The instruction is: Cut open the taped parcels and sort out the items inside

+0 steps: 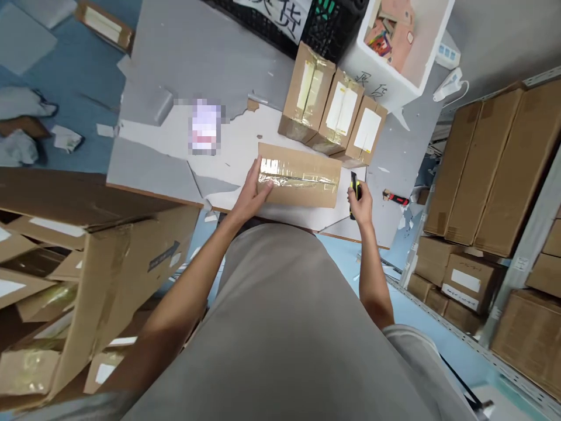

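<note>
A long cardboard box (302,196) with clear tape along its top seam lies in front of me at the table's near edge. My left hand (253,193) grips its left end, the thumb over the top and the fingers along the far left side. Just off the box's right end, my right hand (362,203) is closed around a black and yellow box cutter (353,182), whose front points away from me. The cutter is apart from the box. Whether its blade is out I cannot tell.
Three taped cartons (337,111) stand behind the box, beside a white foam bin (394,79) and a black crate (337,23). A red and black cutter (397,199) lies at right. Shelves of cartons (486,169) line the right; a big open carton (105,280) stands at left.
</note>
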Demonstrator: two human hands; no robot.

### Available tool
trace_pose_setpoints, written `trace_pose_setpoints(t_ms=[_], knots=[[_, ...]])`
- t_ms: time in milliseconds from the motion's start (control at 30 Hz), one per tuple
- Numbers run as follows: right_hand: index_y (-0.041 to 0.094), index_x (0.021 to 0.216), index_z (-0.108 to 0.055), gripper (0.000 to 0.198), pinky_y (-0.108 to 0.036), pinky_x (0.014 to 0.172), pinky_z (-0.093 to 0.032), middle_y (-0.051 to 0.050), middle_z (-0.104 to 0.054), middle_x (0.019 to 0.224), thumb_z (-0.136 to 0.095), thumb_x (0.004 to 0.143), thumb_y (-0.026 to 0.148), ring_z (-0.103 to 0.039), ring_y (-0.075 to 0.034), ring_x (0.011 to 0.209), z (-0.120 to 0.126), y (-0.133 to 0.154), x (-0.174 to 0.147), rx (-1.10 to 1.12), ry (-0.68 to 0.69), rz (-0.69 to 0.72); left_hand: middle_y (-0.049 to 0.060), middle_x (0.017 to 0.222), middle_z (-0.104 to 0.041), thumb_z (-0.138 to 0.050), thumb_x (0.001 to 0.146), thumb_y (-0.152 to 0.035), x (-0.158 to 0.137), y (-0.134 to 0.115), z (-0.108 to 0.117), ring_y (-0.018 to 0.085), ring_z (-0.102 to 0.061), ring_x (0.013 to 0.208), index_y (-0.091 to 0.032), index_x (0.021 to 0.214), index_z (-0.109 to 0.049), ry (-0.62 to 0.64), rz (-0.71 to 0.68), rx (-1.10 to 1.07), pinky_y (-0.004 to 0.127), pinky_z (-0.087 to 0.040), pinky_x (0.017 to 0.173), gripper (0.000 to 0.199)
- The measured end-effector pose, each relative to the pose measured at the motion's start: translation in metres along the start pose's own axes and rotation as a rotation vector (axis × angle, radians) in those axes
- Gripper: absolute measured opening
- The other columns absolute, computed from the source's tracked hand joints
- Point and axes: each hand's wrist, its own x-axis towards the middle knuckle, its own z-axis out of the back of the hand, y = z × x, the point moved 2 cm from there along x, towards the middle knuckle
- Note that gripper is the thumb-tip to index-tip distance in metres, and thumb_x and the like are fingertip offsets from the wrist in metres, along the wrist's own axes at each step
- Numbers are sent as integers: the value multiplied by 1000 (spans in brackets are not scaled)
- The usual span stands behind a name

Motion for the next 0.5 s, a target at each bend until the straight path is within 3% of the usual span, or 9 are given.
trace_pose_setpoints(t_ms=[133,200,267,367,500], knots=[[24,147,-69,58,-37,89,-58,-8,-83,107,-41,119,67,-77,-28,93,15,72,7,-130,164,189,16,189,-41,-61,109,-85,2,2,11,39,-37,178,-35,175,-56,-77,-22,38,60,-43,140,83],[25,149,-71,60,-38,91,-56,-12,-86,119,-36,122,66,-78,-32,104,10,113,10,-262,257,320,17,185,-48,-66,105,-87,6,5,15,40,-44,174,-34,166,-66,-94,-30,43,61,-51,134,81],[25,151,-72,60,-38,93,-55,-14,-85,133,-32,124,60,-77,-35,116,0,151,14,-391,352,441,16,179,-54,-70,102,-87,9,8,16,40,-52,168,-33,162,-70,-84,-43,23,60,-56,130,81],[24,154,-72,56,-39,93,-51,-16,-84,133,-32,126,53,-77,-36,117,-20,195,20,-572,472,544,15,174,-59,-72,102,-84,11,12,14,37,-63,157,-33,164,-69,-64,-49,-32,54,-60,126,80],[21,155,-70,55,-40,93,-49,-18,-81,134,-31,127,48,-77,-35,117,-40,230,26,-742,545,596,14,173,-60,-81,100,-77,11,14,11,38,-63,156,-32,163,-69,-73,-26,-121,55,-59,127,78]])
